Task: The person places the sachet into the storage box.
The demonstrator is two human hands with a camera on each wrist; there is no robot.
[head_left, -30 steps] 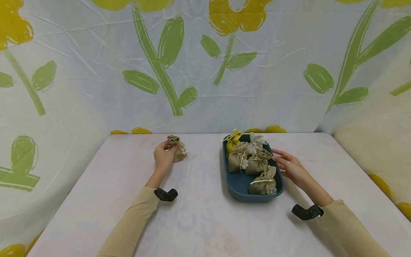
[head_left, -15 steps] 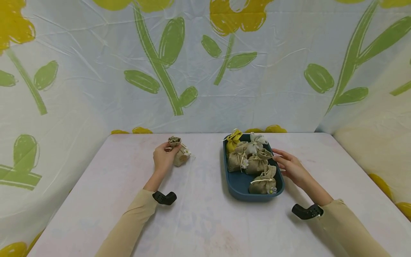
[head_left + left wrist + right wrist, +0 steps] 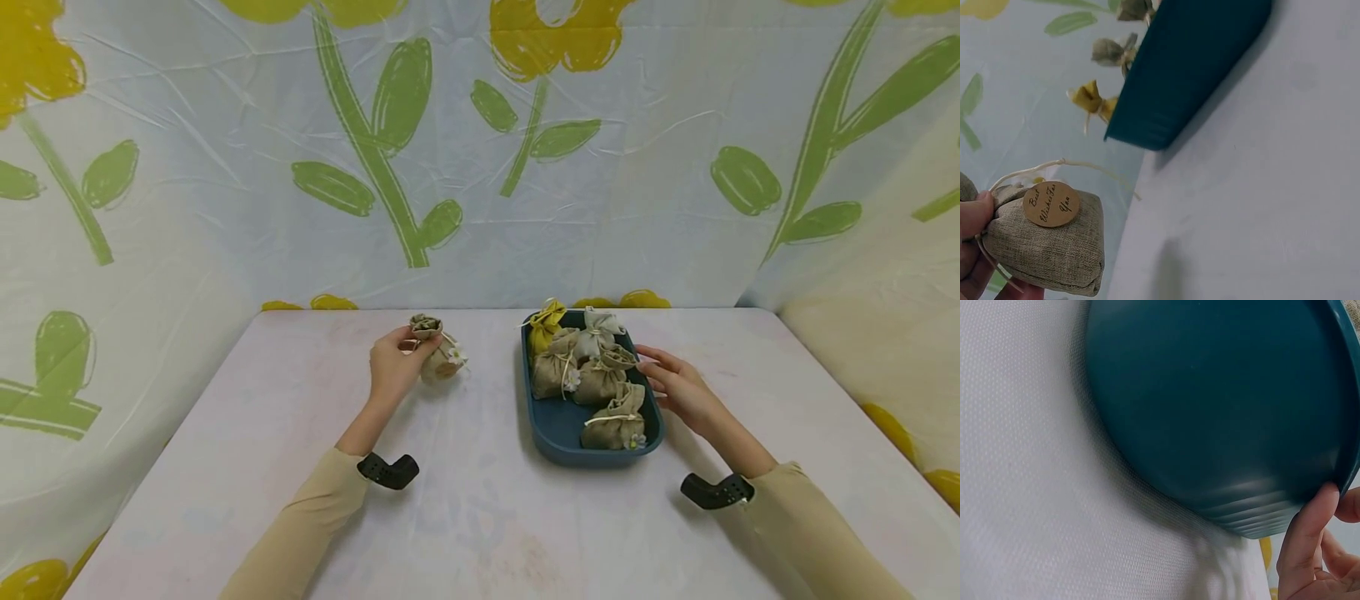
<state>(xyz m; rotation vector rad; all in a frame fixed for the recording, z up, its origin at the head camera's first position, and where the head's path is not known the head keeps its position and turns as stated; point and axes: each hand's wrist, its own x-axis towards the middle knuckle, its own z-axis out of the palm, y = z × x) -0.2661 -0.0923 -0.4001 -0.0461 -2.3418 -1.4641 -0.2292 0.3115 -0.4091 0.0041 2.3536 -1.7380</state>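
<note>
My left hand pinches the gathered neck of a small burlap drawstring pouch. A round tag reading "Best Wishes For You" and a white flower decorate it. A pale cord trails from its neck. The head view shows the pouch left of a dark blue plastic bin. My right hand grips the bin's right rim, with fingertips against the outer wall in the right wrist view. Inside the bin sit several pouches: a yellow one, a grey-white one and brown ones.
The bin stands on a pale cloth-covered table, right of the middle, with a bare patch of floor at its near left corner. A flower-printed curtain hangs behind the table's far edge. Black wrist cameras sit at both cuffs.
My left hand has moved a little to the right with the pouch, which swings out toward the bin. The right hand, the bin and its pouches have stayed put.
</note>
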